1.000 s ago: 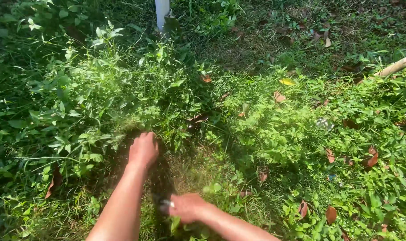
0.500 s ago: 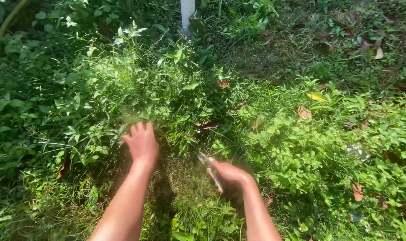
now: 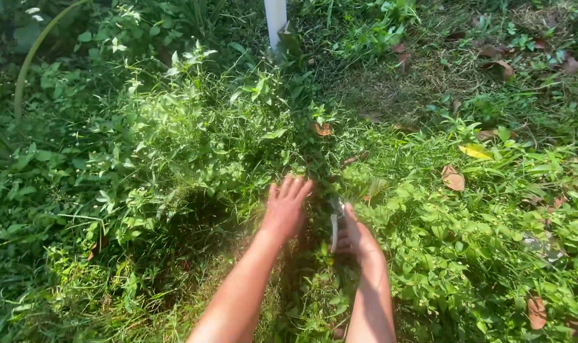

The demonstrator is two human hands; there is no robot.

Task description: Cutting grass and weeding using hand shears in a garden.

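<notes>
My left hand (image 3: 285,208) reaches forward with fingers spread, its fingertips against the base of a tall clump of green weeds (image 3: 200,127). Beside it, my right hand (image 3: 357,238) is closed around a small metal cutting tool (image 3: 333,227), whose pale blade points up into the shaded stems between my two hands. Both bare forearms come up from the bottom of the view. A patch of cut, dry grass (image 3: 251,267) lies under my left arm.
A white post (image 3: 275,19) stands at the top centre behind the weeds. Low leafy ground cover (image 3: 479,241) with scattered brown and yellow dead leaves fills the right side. A curved green stem (image 3: 28,57) arches at the upper left.
My left hand has moved right and opened its fingers against a new part of the clump. My right hand has carried the tool up and forward beside it. The view has shifted left.
</notes>
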